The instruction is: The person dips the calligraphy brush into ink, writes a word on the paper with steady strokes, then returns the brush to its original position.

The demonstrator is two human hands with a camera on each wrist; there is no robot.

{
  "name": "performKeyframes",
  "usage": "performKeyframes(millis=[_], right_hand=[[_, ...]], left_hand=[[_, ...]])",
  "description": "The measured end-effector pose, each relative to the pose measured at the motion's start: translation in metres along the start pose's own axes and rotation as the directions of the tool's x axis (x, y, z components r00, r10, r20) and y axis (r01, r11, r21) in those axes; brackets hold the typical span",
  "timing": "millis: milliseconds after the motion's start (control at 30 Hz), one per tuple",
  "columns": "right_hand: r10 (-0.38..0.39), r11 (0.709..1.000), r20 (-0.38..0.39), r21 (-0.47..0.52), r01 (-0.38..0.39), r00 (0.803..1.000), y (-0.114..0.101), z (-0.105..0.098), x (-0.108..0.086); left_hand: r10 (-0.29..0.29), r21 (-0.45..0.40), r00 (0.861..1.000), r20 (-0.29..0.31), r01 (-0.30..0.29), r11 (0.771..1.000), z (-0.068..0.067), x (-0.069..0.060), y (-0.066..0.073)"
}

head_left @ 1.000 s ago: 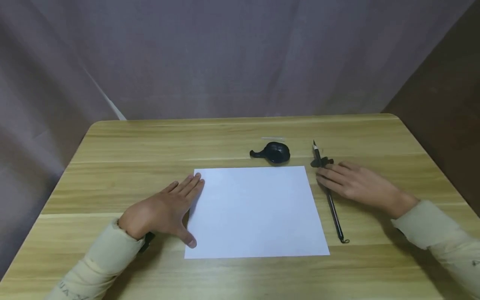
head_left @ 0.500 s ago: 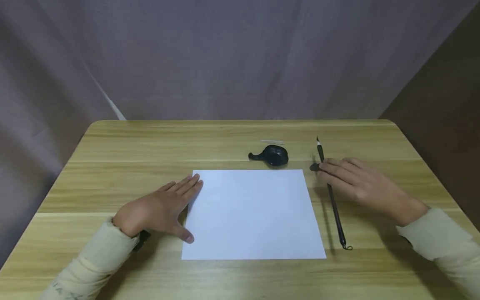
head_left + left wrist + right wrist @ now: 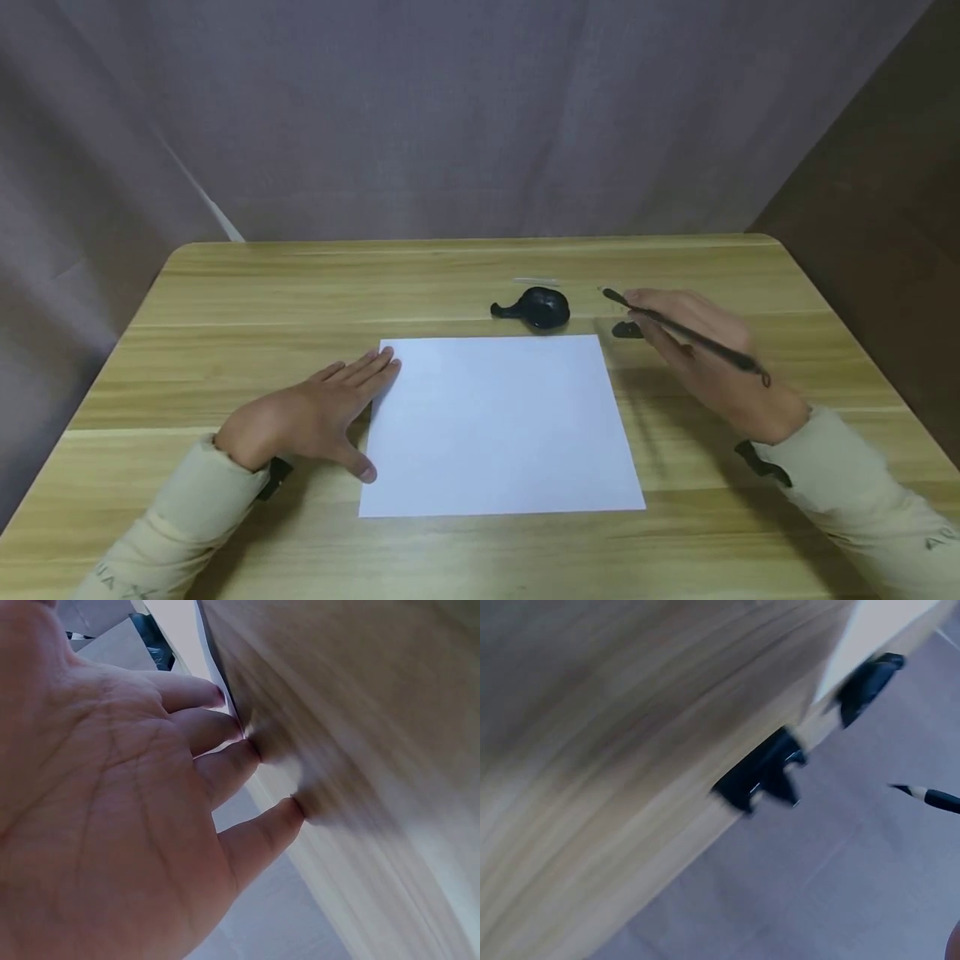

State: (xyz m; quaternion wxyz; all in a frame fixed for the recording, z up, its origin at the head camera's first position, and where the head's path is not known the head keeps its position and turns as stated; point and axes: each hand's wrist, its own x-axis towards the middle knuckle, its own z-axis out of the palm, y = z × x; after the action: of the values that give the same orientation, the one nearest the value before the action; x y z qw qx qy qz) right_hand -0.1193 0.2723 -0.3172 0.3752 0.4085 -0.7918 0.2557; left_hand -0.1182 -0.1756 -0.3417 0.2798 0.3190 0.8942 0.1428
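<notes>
A sheet of white paper (image 3: pixel 502 425) lies flat on the wooden table. Across its left edge rests my left hand (image 3: pixel 311 417), fingers straight and thumb spread on the paper. Over to the right, my right hand (image 3: pixel 701 346) pinches a black ink brush (image 3: pixel 701 339) raised off the table. The brush slants, its looped end toward my wrist; in the right wrist view its dark pointed tip (image 3: pixel 901 787) shows, while the fingers are mostly out of frame. Below that hand stands a black brush rest (image 3: pixel 761 769), partly hidden by the fingers in the head view.
A black ink dish (image 3: pixel 545 308) with a curled handle sits just beyond the paper's far edge. Behind it lies a thin clear strip (image 3: pixel 536 282). A grey curtain (image 3: pixel 465 117) hangs past the table's back edge.
The brush was lying on its rest; my right hand has lifted it off and its looped end has swung up toward my wrist. The left hand stays on the paper.
</notes>
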Motion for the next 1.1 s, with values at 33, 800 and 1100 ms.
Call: performKeyframes(millis=[33,800,1100], right_hand=[[0.033,0.999,-0.026,-0.002,-0.033,0.999,0.0,0.005,0.001],[0.636,0.764,-0.088,0.21,-0.61,0.766,0.002,0.052,0.039],[0.675,0.733,-0.05,0.162,-0.661,0.736,0.005,0.059,0.033]], left_hand=[[-0.001,0.001,1.0,-0.002,0.001,1.0,0.0,0.0,-0.001],[-0.006,0.05,1.0,-0.002,0.006,0.999,0.001,0.004,0.0],[-0.001,0.029,1.0,-0.014,0.001,1.0,0.001,0.002,0.001]])
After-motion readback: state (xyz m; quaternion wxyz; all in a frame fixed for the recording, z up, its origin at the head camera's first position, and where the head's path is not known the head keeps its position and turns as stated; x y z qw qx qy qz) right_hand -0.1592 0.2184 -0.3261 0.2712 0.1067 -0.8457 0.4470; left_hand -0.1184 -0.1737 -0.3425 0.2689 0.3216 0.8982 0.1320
